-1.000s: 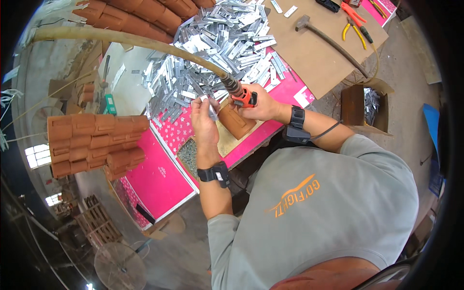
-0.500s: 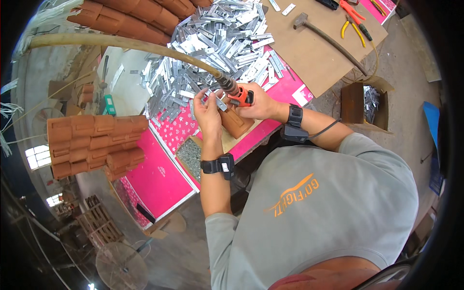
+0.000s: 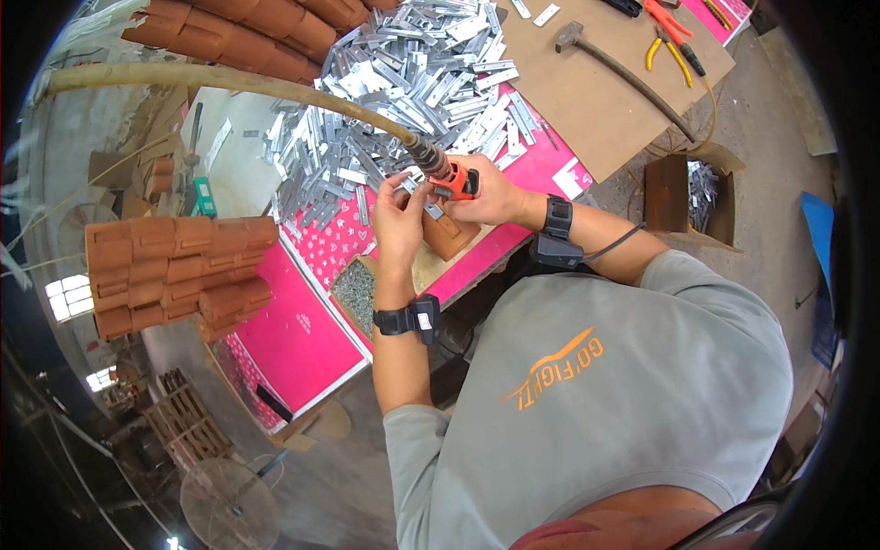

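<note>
My right hand (image 3: 486, 194) is closed around a red power screwdriver (image 3: 456, 179), whose nose points toward the clay piece. A thick tan hose (image 3: 229, 82) runs off leftward from the tool. Just left of it, my left hand (image 3: 400, 223) pinches a small silver metal strip (image 3: 434, 211). The strip's near end lies over an orange-brown clay tile piece (image 3: 449, 238), which rests on the bench below both hands. The tool and fingers hide the tool's tip and part of the strip.
A big heap of metal strips (image 3: 403, 82) lies beyond my hands. Stacked clay tiles (image 3: 174, 240) stand at left, with more tiles (image 3: 247, 37) at the back. A tray of small screws (image 3: 354, 291) sits by my left wrist. A hammer (image 3: 623, 73) and yellow-handled pliers (image 3: 676, 62) lie at right.
The metal strip has come down and closer to the clay piece, tilting more. My left hand has shifted slightly toward the tool; my right hand has barely moved.
</note>
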{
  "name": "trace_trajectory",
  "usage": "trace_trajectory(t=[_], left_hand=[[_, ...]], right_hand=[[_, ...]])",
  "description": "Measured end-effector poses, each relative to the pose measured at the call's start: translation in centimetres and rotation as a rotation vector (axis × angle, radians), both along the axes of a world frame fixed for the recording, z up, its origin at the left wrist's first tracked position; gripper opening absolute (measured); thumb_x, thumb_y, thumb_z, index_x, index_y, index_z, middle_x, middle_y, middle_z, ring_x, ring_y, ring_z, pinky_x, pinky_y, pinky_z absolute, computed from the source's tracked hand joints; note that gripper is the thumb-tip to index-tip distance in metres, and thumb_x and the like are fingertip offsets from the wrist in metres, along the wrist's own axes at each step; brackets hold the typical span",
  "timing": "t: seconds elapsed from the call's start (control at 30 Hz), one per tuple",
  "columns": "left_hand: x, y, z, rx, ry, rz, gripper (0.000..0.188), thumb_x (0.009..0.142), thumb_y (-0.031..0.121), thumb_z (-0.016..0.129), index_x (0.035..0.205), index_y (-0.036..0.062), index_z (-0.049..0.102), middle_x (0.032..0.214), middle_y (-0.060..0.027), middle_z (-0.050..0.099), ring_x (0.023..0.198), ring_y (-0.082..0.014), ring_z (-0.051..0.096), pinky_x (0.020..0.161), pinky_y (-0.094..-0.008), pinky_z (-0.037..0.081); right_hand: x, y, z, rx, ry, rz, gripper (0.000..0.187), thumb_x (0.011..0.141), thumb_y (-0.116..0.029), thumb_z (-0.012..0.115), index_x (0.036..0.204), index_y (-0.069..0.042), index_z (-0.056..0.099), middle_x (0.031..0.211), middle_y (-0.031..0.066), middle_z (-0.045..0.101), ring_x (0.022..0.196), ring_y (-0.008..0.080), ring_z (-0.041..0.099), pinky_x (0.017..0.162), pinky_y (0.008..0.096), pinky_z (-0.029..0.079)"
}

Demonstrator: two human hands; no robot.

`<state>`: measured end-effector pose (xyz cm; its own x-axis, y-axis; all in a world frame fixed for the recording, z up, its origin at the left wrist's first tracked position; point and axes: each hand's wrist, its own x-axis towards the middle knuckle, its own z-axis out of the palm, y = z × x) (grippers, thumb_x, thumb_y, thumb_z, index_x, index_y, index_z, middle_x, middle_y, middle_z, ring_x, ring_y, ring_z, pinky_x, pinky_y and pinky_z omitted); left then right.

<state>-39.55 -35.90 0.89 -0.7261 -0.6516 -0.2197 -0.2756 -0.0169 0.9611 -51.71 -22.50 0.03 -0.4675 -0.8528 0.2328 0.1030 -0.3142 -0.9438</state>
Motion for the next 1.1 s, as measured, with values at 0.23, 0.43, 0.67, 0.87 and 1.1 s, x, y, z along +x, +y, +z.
trace_trajectory(t=[0.23,0.43,0.67,0.87,1.1], left_hand=[[1.9,2.5,0.8,-0.252,-0.108,-0.085,0.024,0.092,0.010,0.068,0.113,0.0013,0.060,0.082,-0.0012,0.062,0.072,-0.0090,0.055,0.065,-0.0252,0.044],[3.0,3.3,0.1,-0.938,-0.104,-0.113,0.041,0.094,0.020,0.067,0.128,0.0002,0.053,0.114,-0.0145,0.062,0.095,-0.0227,0.061,0.082,-0.0351,0.049],[3.7,3.9,-2.7,-0.263,0.019,0.037,0.047,0.095,0.017,0.065,0.136,0.0029,0.047,0.128,-0.0176,0.055,0.114,-0.0257,0.054,0.093,-0.0384,0.046],[3.5,5.2,-3.0,-0.458,0.107,0.084,0.043,0.095,0.012,0.061,0.136,0.0036,0.047,0.131,-0.0152,0.050,0.122,-0.0248,0.048,0.104,-0.0382,0.040],[3.3,5.1,-2.8,-0.462,0.050,0.043,0.040,0.096,0.011,0.057,0.133,0.0022,0.047,0.133,-0.0147,0.048,0.126,-0.0250,0.046,0.109,-0.0378,0.035]], right_hand=[[-0.3,0.5,1.0,0.074,0.039,0.044,0.032,0.073,-0.001,0.065,0.105,0.000,0.062,0.094,0.0046,0.066,0.086,0.0101,0.059,0.081,0.0283,0.050],[-0.2,0.5,0.9,0.072,0.010,0.063,0.033,0.072,-0.002,0.065,0.105,0.000,0.063,0.094,0.0052,0.066,0.087,0.0113,0.061,0.081,0.0289,0.051],[-0.1,0.4,1.1,0.057,0.037,0.074,0.035,0.073,-0.004,0.064,0.108,0.001,0.063,0.094,0.0053,0.066,0.088,0.0115,0.061,0.083,0.0291,0.051],[-0.1,0.2,1.0,-0.010,0.027,0.057,0.038,0.073,-0.003,0.068,0.110,0.000,0.063,0.092,0.0040,0.068,0.086,0.0083,0.061,0.082,0.0269,0.050],[0.0,0.3,1.5,0.030,-0.028,0.071,0.031,0.072,-0.004,0.062,0.103,0.001,0.061,0.096,0.0052,0.064,0.088,0.0119,0.060,0.083,0.0288,0.050]])
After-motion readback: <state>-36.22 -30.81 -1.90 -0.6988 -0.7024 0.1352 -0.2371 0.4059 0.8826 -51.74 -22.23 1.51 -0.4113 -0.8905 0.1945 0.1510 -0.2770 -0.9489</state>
